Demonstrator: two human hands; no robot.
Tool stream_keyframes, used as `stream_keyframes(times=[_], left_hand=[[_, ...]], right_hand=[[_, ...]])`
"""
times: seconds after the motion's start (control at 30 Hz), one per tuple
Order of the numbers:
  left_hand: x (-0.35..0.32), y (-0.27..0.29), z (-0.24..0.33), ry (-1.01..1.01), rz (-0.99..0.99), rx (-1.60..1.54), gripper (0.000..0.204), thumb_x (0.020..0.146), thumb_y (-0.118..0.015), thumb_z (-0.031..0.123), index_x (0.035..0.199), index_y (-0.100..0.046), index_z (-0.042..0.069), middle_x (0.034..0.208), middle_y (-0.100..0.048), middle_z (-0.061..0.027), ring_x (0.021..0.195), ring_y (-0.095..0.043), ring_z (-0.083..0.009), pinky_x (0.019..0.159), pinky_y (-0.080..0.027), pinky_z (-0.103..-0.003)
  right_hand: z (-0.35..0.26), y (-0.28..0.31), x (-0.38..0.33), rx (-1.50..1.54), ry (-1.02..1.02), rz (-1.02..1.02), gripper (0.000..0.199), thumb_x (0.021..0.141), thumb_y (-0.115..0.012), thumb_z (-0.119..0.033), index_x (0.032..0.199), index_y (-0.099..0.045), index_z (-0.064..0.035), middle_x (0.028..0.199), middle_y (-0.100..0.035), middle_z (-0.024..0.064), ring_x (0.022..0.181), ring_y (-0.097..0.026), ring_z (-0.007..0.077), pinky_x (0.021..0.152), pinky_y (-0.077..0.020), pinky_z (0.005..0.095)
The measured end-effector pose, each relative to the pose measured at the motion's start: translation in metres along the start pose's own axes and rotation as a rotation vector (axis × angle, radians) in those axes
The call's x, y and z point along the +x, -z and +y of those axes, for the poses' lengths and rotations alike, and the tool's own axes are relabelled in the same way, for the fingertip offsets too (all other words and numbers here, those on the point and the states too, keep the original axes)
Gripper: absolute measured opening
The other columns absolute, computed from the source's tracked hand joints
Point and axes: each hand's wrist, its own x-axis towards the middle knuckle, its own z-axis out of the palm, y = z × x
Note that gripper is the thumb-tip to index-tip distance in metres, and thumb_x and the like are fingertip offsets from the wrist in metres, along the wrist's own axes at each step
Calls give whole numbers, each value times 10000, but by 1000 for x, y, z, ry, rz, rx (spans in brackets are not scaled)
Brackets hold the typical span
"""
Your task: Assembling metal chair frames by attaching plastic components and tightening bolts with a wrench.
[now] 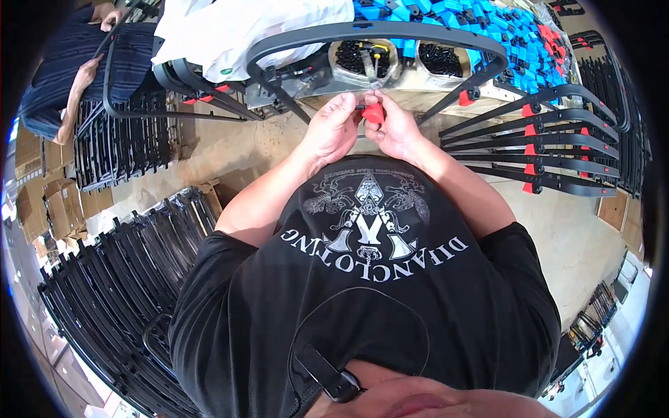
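At upper centre, left hand [333, 125] and right hand [396, 129] together, pinching small glossy red plastic clip [374, 112] below curved black tube frame [376, 31].

Bright even light; soft shadows; fisheye bending, dark vignette at rim

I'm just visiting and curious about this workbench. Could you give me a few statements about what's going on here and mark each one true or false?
1. Both hands meet at a small red part. True.
2. The curved frame before the person is white. False: it is dark grey.
3. Blue pieces are piled at the upper right. True.
4. The person's shirt is yellow. False: it is black with a pale print.
5. Finished frames with red clips lie stacked on the right. True.
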Motion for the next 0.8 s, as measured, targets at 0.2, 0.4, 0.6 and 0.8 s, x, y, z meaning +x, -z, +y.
stream_keyframes(times=[0.2,0.4,0.6,0.8], left_hand=[[-40,75,23,33,-2,15,249,1030,-606,352,1083,-659,114,1135,-692,-41,1085,-597,-192,952,-449,-406],[-62,120,55,-197,368,809,216,1024,-643,283,966,-629,75,858,-672,-29,741,-594,-123,677,-470,-276],[-71,164,86,-45,739,320,190,1006,-662,252,900,-612,103,703,-563,13,573,-494,-95,532,-420,-251],[-52,182,104,-28,678,38,43,995,-558,71,979,-587,45,833,-628,-67,770,-606,-187,709,-515,-320]], right_hand=[[42,-22,22,-61,-283,-174,379,1098,-336,-491,1039,-565,-195,910,-606,27,542,-424,75,419,-256,219],[61,-32,53,-333,-325,-118,432,1039,-490,-539,1091,-576,-119,867,-600,53,552,-422,78,433,-276,221],[102,-54,103,-850,-134,-213,448,953,-711,-353,1309,-564,-125,978,-606,-1,721,-452,55,548,-319,221],[137,-62,153,-991,101,-183,500,872,-783,-283,1269,-608,-33,1093,-665,84,960,-613,164,883,-485,322]])
